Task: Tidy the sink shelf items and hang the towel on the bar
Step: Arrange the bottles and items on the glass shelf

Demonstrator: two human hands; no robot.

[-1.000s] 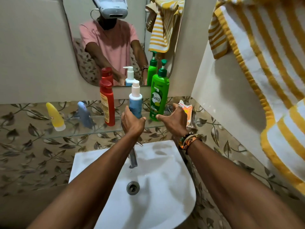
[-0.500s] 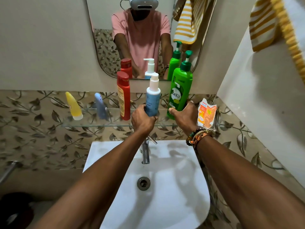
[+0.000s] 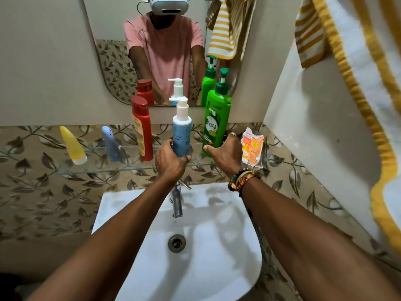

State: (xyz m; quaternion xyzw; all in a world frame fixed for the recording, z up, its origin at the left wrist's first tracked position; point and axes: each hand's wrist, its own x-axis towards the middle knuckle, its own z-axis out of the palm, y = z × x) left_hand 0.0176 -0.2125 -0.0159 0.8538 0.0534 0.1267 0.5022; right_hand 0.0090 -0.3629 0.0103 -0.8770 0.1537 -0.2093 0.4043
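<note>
Seemingly late stage: left hand grips blue plastic pump bottle at middle of clear glass shelf. Right hand wraps base of tall green pump bottle just right. Yellow-striped white towel hangs near right. Bar hidden, so hanging unconfirmed.

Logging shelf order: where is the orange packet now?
In the head view the orange packet sits at the right end of the glass shelf, just right of the right hand and the green pump bottle.
</note>
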